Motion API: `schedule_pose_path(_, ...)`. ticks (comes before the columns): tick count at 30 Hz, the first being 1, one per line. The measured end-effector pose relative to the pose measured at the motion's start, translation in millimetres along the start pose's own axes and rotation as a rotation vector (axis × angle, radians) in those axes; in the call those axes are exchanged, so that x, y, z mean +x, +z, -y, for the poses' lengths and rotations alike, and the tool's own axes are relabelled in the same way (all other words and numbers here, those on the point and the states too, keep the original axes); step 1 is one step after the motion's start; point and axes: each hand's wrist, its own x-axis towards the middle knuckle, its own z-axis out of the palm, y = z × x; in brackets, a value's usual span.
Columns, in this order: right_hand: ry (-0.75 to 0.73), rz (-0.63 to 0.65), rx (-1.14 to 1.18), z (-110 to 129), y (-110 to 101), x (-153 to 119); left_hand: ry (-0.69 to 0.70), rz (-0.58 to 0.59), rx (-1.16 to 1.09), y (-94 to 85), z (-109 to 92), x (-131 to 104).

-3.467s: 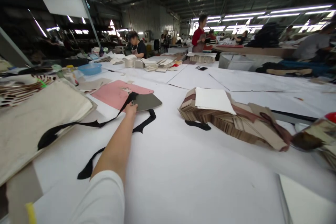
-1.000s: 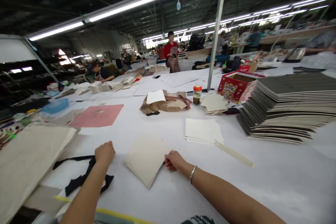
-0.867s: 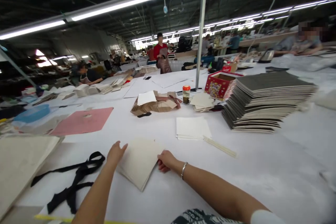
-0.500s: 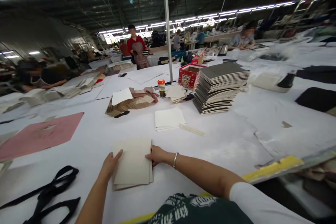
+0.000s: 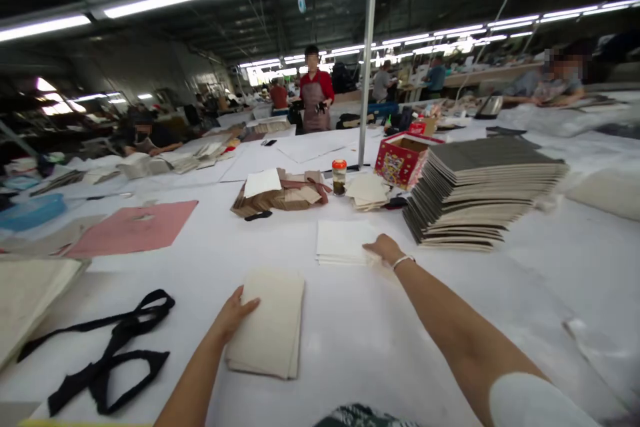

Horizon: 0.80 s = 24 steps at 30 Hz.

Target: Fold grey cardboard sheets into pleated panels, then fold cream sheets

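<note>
A small stack of beige rectangular sheets (image 5: 267, 327) lies on the white table in front of me. My left hand (image 5: 236, 317) grips its left edge, thumb on top and fingers at the side. Farther out, a low stack of white sheets (image 5: 341, 239) lies flat. At its right edge is my right hand (image 5: 386, 250), fingers closed on the corner of the white sheets, a bracelet on the wrist. A pale strip beside that stack is mostly hidden under my right hand.
A tall stack of grey-topped panels (image 5: 490, 193) stands at right, by a red box (image 5: 400, 160). Behind are a jar (image 5: 339, 179) and brown pieces (image 5: 280, 197). Black straps (image 5: 115, 347) and a pink sheet (image 5: 137, 227) lie left. A person in red (image 5: 316, 93) stands beyond the table.
My right hand has left the beige stack and reached forward and right to the white sheets. My left hand stays on the beige stack. The view has turned left.
</note>
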Motion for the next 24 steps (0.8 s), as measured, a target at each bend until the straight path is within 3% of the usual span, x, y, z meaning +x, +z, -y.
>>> schedule_pose_path(4, -0.106, 0.079, 0.036, 31.1, 41.5, 21.8, -0.053, 0.131, 0.099, -31.4, -14.0, 4.0)
schedule_pose_path(9, -0.248, 0.122, 0.039, 87.0, 102.4, 18.5, -0.042, 0.376, 0.271, -72.1, -27.1, 19.8)
schedule_pose_path(11, -0.297, 0.158, 0.039, 104.8, 123.2, 11.4, -0.009, 0.443, 0.376, -78.3, -30.1, 29.2)
schedule_pose_path(14, -0.349, 0.184, 0.05, 123.1, 146.3, -1.3, 0.003, 0.441, 0.602, -76.8, -33.1, 40.1)
schedule_pose_path(17, -0.436, 0.216, 0.113, 126.6, 155.0, -8.5, 0.004, 0.401, 0.713, -72.3, -34.8, 41.5)
schedule_pose_path(19, -0.45, 0.305, 0.194, 119.4, 152.4, -8.5, 0.04, 0.41, 0.664, -70.9, -34.8, 37.5)
schedule_pose_path(22, -0.382, 0.408, 0.25, 99.2, 141.0, -7.0, 0.08, 0.511, 0.5, -67.4, -34.4, 30.1)
schedule_pose_path(24, -0.405, 0.388, 0.209, 85.3, 132.5, -8.9, 0.073, 0.58, 0.438, -60.6, -35.8, 28.2)
